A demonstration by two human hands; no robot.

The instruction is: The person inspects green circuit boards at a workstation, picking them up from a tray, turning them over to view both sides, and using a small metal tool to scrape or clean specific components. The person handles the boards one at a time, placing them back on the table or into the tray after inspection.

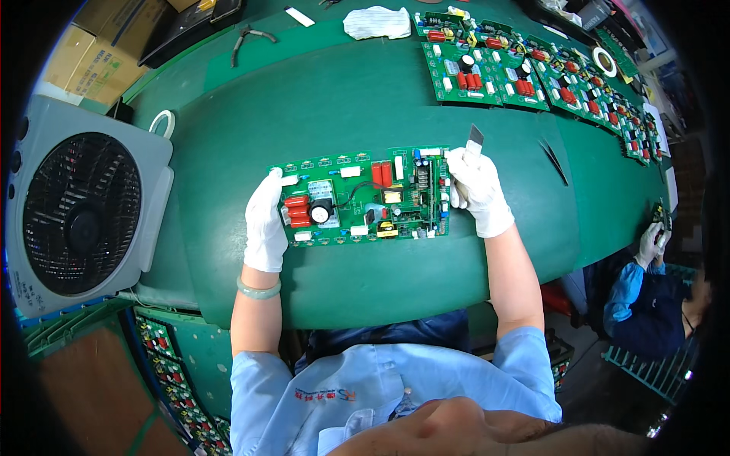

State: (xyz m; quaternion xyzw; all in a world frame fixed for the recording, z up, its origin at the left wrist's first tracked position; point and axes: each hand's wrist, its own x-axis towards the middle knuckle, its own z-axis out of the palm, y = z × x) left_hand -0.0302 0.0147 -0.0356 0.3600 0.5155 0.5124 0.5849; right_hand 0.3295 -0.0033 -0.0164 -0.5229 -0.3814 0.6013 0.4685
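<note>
A green circuit board (357,199) with red capacitors, a black round capacitor and a small upright board at its right end lies across the green mat before me. My left hand (265,216), in a white glove, closes on the board's left edge, its fingertips partly hidden. At the board's right end is my right hand (477,186), also gloved, its fingers curled. A flat grey blade (476,137) sticks up out of that hand, its lower part hidden in the grip. The right fingers lie against or close by the board's edge; I cannot tell which.
A grey box fan (84,213) stands at left beside a tape roll (162,123). Black tweezers (554,163) lie at right. Pliers (252,43), a striped cloth (377,23) and several circuit boards (487,72) lie farther back. A co-worker (646,304) sits at far right.
</note>
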